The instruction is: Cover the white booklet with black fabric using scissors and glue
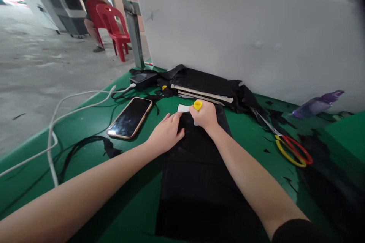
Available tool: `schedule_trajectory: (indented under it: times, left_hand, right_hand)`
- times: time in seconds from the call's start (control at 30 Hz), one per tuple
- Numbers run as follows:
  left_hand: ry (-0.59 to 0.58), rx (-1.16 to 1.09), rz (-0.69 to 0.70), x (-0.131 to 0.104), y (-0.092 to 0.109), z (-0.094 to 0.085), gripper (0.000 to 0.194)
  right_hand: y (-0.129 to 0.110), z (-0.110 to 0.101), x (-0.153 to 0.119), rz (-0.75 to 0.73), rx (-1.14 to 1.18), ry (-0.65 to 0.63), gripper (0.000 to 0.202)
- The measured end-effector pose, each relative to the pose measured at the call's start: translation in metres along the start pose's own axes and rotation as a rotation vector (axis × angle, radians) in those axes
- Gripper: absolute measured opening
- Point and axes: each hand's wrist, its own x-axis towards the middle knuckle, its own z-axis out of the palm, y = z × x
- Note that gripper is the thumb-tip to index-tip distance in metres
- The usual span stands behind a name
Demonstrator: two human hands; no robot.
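A long piece of black fabric (196, 174) lies lengthwise on the green table in front of me. My left hand (167, 133) rests on its left edge near the far end, fingers stretched out and thumb apart. My right hand (205, 115) is closed in a fist around an upright tool with a yellow hollow end (197, 105). The fist covers most of this tool, so its kind is unclear. A small white piece (183, 108), like paper or card, lies at the fabric's far end between both hands.
A phone (130, 117) lies left, near white cables (82, 95) and a black box (143, 79). Scissors with red and yellow handles (293, 150) lie right, before a purple bottle (318, 105). Black cloth covers a stack of boards (203, 83) behind. A person sits beyond red chairs (114, 26).
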Motion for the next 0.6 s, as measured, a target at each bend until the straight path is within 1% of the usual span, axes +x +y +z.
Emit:
schedule_trajectory:
  times: [0.07,0.17,0.23,0.27,0.33,0.47,0.53,0.6]
  left_hand:
    - [0.007,-0.001,-0.004,0.0,-0.001,0.001,0.048]
    - [0.014,-0.002,-0.009,-0.001,-0.001,0.002,0.048]
    - [0.016,0.0,-0.011,0.0,-0.001,0.002,0.049]
    - [0.015,0.002,-0.011,0.0,-0.001,0.002,0.048]
    - [0.011,0.005,-0.008,0.0,-0.001,0.002,0.048]
    - [0.015,-0.006,0.01,0.0,0.0,0.001,0.047]
    - [0.021,-0.013,0.014,-0.001,0.001,0.001,0.046]
    - [0.022,-0.013,0.008,-0.001,0.001,0.001,0.046]
  right_hand:
    - [-0.001,-0.003,-0.002,-0.008,0.024,0.075,0.033]
    - [-0.004,-0.008,-0.005,-0.002,0.137,0.204,0.037]
    - [-0.006,-0.009,-0.007,-0.006,0.211,0.248,0.037]
    - [-0.007,-0.009,-0.008,-0.007,0.239,0.243,0.036]
    - [-0.009,-0.007,-0.009,-0.002,0.271,0.19,0.035]
    - [-0.007,0.0,-0.007,0.044,0.249,0.015,0.031]
    - [-0.003,0.005,-0.004,0.104,0.257,-0.052,0.031]
    - [0.001,0.009,-0.001,0.182,0.303,-0.091,0.03]
